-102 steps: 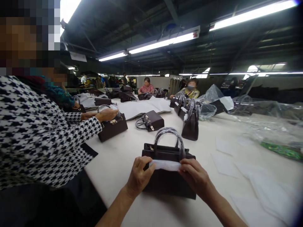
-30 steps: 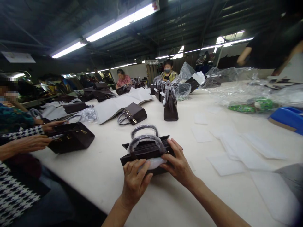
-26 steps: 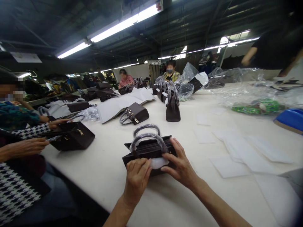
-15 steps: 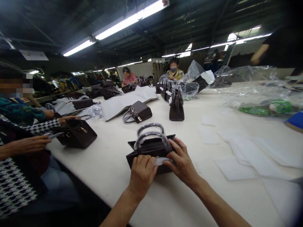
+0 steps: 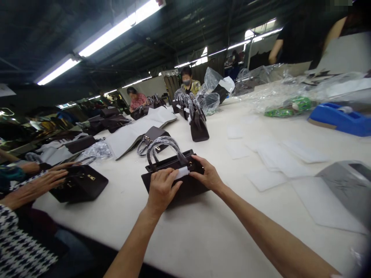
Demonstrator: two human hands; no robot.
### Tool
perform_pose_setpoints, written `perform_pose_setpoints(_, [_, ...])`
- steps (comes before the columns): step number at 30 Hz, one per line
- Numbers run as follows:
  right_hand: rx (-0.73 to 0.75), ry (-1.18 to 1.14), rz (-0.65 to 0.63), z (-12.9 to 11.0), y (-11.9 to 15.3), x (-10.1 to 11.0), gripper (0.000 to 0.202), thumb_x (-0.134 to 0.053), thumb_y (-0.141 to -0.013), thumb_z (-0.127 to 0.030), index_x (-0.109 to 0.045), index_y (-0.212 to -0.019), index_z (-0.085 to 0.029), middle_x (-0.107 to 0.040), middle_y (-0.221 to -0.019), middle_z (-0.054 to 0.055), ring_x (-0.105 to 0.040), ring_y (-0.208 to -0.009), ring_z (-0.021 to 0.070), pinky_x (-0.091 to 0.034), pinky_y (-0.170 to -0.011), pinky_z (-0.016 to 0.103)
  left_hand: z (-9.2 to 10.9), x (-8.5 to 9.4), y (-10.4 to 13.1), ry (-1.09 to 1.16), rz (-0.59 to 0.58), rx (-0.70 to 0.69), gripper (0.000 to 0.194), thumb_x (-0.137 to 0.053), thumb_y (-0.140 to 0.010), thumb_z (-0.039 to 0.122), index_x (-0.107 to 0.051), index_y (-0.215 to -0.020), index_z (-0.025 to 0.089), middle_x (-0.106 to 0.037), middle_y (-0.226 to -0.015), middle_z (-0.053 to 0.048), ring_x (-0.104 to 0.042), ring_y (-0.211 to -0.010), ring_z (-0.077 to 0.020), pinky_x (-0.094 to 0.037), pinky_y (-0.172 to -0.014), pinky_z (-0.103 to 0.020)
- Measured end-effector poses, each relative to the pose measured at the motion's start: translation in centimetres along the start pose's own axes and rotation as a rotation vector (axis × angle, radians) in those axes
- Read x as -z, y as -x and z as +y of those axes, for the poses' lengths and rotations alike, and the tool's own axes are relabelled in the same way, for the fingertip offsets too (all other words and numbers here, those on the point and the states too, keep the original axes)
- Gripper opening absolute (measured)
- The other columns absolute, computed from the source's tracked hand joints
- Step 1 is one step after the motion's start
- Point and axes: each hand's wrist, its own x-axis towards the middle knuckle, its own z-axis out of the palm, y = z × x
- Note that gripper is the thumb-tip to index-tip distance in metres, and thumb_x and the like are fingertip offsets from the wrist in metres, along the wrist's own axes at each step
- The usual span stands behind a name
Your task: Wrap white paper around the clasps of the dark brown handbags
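Observation:
A dark brown handbag (image 5: 185,195) stands on the table in front of me, its twin handles (image 5: 166,142) wrapped in clear plastic. Across its upper front lies a small white wrapping strip (image 5: 182,172). My left hand (image 5: 162,190) is closed at the strip's left end, fingers curled over the bag's front and thumb below. At the bag's upper right corner, my right hand (image 5: 207,174) grips the edge, with the thumb near the strip's right end. What lies under my left fingers is hidden.
White sheets (image 5: 279,160) lie to the right, near a blue tape dispenser (image 5: 337,117) and a grey object (image 5: 346,185). More handbags (image 5: 199,125) stand ahead. At left, a co-worker's hands (image 5: 43,185) touch another handbag (image 5: 84,185). Clear plastic (image 5: 255,83) is heaped at the back.
The view has turned right, bringing the tape dispenser and grey object further in. My left thumb has moved away from the strip, which now lies flatter against the bag.

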Motion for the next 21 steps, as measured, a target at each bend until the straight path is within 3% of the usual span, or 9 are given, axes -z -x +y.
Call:
perform_pose_setpoints(6, [0.010, 0.034, 0.033, 0.4, -1.0, -0.4, 0.065, -0.068, -0.068, -0.024, -0.039, -0.126, -0.026, -0.045, -0.123, 0.006, -0.040, -0.117, 0.0211, -0.031, -0.102, 0.039, -0.9, -2.0, -1.8, 0.020, 0.068, -0.023, 0.021, -0.052, -0.081, 0.024, -0.055, -0.101, 0.019, -0.063, -0.095, -0.006, -0.056, -0.089, -0.0196, -0.041, -0.079, -0.034])
perform_pose_setpoints(12, [-0.111, 0.051, 0.081, 0.5, -1.2, -1.6, 0.049, -0.067, -0.068, -0.023, -0.052, -0.115, -0.026, -0.046, -0.118, 0.006, -0.042, -0.115, 0.0219, -0.036, -0.098, 0.037, -1.5, -2.5, -2.2, 0.021, 0.106, -0.038, 0.017, -0.053, -0.081, 0.023, -0.057, -0.097, 0.018, -0.064, -0.093, -0.005, -0.057, -0.086, -0.0187, -0.042, -0.077, -0.032])
perform_pose_setpoints(21, [-0.082, 0.021, 0.145, -0.3, -0.8, -1.6, 0.039, -0.066, -0.069, -0.023, -0.057, -0.107, -0.026, -0.047, -0.113, 0.006, -0.043, -0.112, 0.0213, -0.037, -0.097, 0.036, -0.4, -2.6, -1.5, -0.082, 0.133, -0.098, 0.023, -0.056, -0.078, 0.020, -0.056, -0.101, 0.019, -0.064, -0.095, -0.006, -0.057, -0.085, -0.0194, -0.044, -0.075, -0.033])
